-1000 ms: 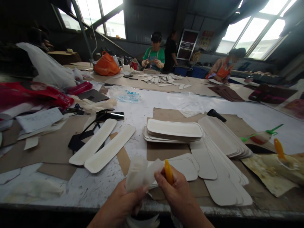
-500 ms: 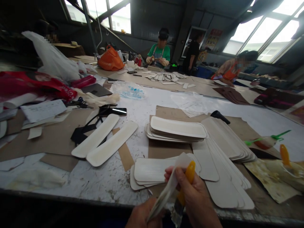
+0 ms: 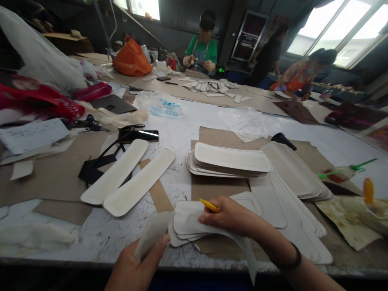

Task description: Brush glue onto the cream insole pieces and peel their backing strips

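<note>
In my left hand [image 3: 139,258], low in the middle of the head view, is a thin pale sheet [image 3: 153,232], pinched between thumb and fingers. My right hand [image 3: 227,214] is closed round a brush with a yellow handle [image 3: 209,205]; its bristle end is hidden. A thin whitish strip [image 3: 247,248] hangs below that hand, its near end curling down over the table edge. Behind the strip lies a small stack of white rounded panels [image 3: 189,214]. Farther back is another stack of long pale panels [image 3: 232,157].
Two long pale panels [image 3: 139,182] lie at left near a phone [image 3: 147,135]. Fanned grey-white sheets [image 3: 297,169] spread at right. A stained sheet [image 3: 342,220] with another yellow handle [image 3: 368,190] is at far right. Co-workers sit and stand behind the table.
My hands have moved apart: the left one leftward with the pale sheet, the right one up and forward with the brush. The whitish strip now trails under my right hand.
</note>
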The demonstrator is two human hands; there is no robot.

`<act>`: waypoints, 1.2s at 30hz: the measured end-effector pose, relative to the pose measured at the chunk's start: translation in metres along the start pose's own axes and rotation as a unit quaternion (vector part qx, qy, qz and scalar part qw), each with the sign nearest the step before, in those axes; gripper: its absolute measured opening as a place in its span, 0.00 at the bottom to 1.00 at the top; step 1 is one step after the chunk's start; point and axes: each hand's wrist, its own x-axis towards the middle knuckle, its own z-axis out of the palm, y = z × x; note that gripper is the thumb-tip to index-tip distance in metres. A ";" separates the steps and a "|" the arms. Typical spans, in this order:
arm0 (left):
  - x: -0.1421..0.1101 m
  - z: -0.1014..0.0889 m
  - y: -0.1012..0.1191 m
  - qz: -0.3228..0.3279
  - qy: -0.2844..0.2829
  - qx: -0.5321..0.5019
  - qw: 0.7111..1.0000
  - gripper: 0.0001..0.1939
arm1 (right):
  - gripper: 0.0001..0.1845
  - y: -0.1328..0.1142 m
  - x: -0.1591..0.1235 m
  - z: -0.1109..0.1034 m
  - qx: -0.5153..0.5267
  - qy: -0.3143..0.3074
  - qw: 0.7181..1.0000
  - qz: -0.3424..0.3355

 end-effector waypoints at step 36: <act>0.044 0.008 0.018 -0.023 -0.057 0.038 0.997 0.21 | 0.09 0.047 -0.042 -0.022 -0.212 0.091 0.967 0.108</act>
